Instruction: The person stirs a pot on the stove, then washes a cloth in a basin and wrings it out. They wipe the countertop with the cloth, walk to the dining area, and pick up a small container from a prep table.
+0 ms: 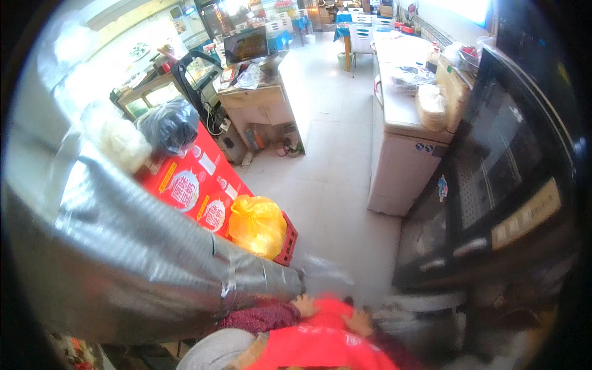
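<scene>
My left hand (304, 305) is low in the picture, at the left side of a red apron (323, 344). Its fingers look spread, with no object visible in them. A dark red patterned sleeve (263, 317) covers that arm. Opposite it, my right hand (359, 322) is against the apron's right side; blur hides how its fingers are set. Just left of my left hand runs the end of a silvery sheet-covered surface (259, 273). Beyond the hands, on the floor, a tied yellow plastic bag (259, 226) sits by a red plastic crate (290, 240).
Red printed cartons (185, 185) bearing black (171, 125) and whitish bags stand at left. A dark glass-fronted cabinet (490, 162) and a white chest freezer (402, 171) line the right. A tiled floor (323, 185) runs between, past a wooden counter (254, 99), towards white chairs (362, 39).
</scene>
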{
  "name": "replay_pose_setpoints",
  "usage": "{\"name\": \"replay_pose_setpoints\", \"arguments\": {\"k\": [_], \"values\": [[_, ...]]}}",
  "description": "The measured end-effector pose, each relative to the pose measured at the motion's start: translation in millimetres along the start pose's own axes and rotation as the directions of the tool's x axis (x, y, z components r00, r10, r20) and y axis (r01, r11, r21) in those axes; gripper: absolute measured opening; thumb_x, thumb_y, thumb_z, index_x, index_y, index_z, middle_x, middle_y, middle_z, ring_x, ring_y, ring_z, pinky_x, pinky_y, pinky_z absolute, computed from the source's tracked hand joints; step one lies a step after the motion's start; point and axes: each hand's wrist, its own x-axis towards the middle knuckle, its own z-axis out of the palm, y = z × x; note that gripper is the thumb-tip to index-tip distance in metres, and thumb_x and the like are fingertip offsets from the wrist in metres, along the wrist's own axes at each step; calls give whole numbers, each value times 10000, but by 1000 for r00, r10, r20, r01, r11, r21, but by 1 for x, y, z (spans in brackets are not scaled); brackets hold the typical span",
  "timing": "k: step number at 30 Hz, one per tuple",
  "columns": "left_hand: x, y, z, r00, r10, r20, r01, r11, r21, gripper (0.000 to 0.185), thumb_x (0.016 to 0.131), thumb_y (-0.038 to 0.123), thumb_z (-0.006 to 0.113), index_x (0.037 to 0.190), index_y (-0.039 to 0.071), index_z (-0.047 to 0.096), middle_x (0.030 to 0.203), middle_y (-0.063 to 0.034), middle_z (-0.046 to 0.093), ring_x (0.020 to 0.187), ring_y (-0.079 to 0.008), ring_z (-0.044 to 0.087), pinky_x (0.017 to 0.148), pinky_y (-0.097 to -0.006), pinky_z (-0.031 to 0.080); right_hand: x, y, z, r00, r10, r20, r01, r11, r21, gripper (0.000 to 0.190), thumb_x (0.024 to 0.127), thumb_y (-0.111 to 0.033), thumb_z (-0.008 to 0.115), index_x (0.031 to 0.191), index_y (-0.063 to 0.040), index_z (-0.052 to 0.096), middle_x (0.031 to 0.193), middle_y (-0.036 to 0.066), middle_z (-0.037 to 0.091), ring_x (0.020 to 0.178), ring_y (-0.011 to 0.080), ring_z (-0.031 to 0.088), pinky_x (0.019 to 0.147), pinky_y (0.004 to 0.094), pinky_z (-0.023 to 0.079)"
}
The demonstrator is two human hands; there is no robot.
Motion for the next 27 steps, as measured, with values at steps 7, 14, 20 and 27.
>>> {"name": "replay_pose_setpoints", "arguments": {"k": [7, 14, 20, 27], "values": [[17, -38, 66, 855, -116, 506, 82, 993, 88, 944, 781, 796, 364, 1494, 192, 233, 1547, -222, 115, 1402, -473, 124, 1062, -661, 192, 18, 30, 64, 835, 75, 545, 85, 961, -262, 714, 823, -695, 357, 1420, -303, 366, 1525, 222, 185, 1372, 527, 126, 1056, 689, 134], [29, -53, 90, 986, -84, 147, 61, 986, 154, 921, 795, 777, 365, 1477, 164, 287, 1542, -236, 124, 1405, -443, 148, 1055, -653, 210, 3, 10, 67, 914, 224, 339, -253, 967, 43, 966, 752, -795, 422, 1490, -194, 255, 1534, 251, 118, 1394, 494, 93, 1110, 612, 97], [76, -58, 83, 972, 215, -95, -202, 970, 134, 747, 898, 565, 439, 1425, 42, 357, 1513, -262, 186, 1410, -382, 176, 1095, -578, 203, 32, 14, 81, 971, 147, 189, -161, 985, 63, 837, 868, -622, 451, 1466, -64, 273, 1507, 294, 149, 1389, 467, 132, 1109, 599, 114], [165, -47, 78, 899, 438, 16, -424, 860, 285, 558, 942, 414, 443, 1319, 3, 471, 1465, -256, 299, 1372, -368, 260, 1070, -543, 245, 70, 20, 84, 977, -29, 211, 62, 986, -152, 727, 867, -544, 515, 1335, 9, 454, 1453, 292, 284, 1373, 453, 195, 1111, 560, 149]]}}
